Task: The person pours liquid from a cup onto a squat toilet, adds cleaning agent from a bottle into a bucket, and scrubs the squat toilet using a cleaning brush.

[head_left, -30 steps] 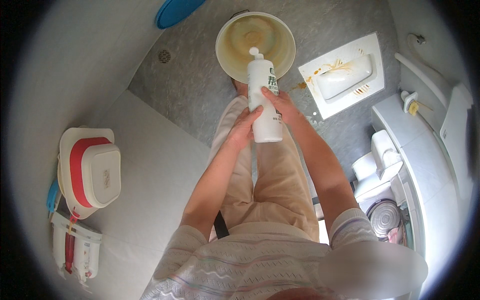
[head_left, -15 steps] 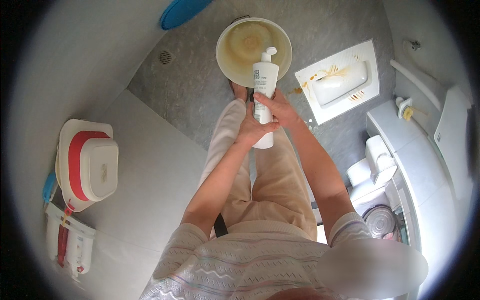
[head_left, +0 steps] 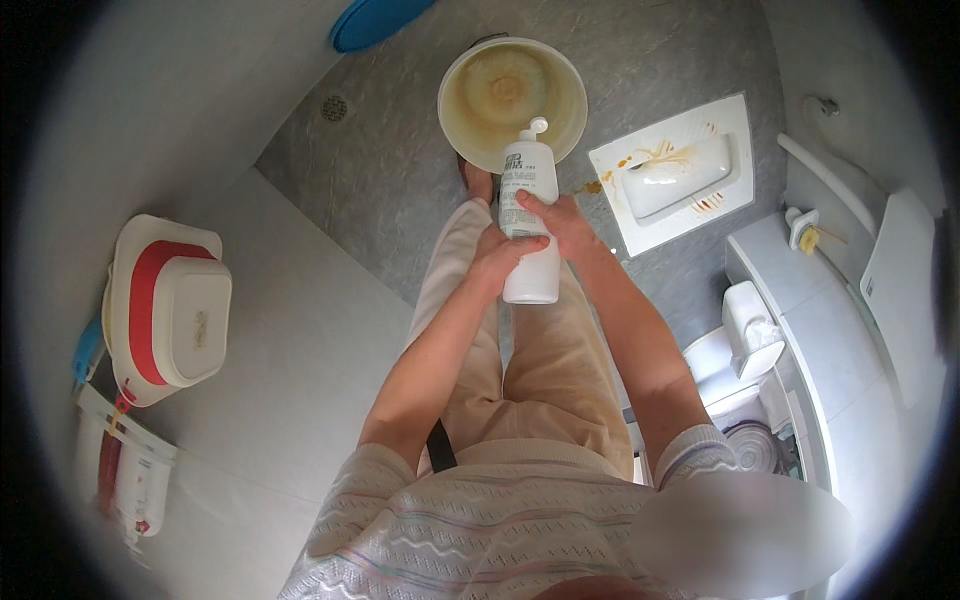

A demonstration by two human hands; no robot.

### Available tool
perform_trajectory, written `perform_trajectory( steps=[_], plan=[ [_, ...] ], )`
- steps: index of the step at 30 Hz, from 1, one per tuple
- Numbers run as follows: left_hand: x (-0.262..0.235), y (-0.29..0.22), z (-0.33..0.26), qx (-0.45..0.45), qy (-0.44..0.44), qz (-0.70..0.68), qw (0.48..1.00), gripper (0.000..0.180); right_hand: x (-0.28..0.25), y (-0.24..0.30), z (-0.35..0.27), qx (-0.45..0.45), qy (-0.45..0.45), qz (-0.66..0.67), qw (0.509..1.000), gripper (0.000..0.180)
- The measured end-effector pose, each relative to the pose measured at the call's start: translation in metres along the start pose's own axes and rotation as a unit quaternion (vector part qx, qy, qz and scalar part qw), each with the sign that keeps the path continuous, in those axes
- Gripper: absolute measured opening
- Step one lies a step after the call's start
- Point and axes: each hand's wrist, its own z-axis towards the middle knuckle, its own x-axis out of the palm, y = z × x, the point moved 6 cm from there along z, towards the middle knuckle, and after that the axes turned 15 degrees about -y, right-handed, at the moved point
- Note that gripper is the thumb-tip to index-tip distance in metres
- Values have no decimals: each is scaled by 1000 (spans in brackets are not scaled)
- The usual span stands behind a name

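Beyond the hands, one round stained basin sits on the grey floor, one soiled white squat pan to its right, nothing between. One white pump bottle, pump end pointing far, is clasped by left hand and right hand near centre.

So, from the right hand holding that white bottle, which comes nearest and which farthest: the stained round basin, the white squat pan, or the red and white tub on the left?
Seen from the head camera, measured from the right hand:
1. Stained round basin, just ahead of the hand, beyond the pump bottle.
2. White squat pan, ahead and to the right; close to the basin's distance, slightly farther.
3. Red and white tub, far off to the left.
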Motion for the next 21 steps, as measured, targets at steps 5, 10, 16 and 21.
perform_trajectory(
  steps=[5,10,16,21],
  plan=[
    [-3,-1,15,13,-41,-8,999,40,-12,-13,31,-2,-65,-94,993,47],
    [-7,6,21,9,-68,18,997,43,-12,-13,33,1,-47,-111,993,50],
    [-17,18,24,103,-82,165,977,61,1,5,1,-39,34,-61,997,56],
    [-5,-2,-5,233,-150,351,894,79,12,27,-35,-128,65,-20,990,54]
  ],
)
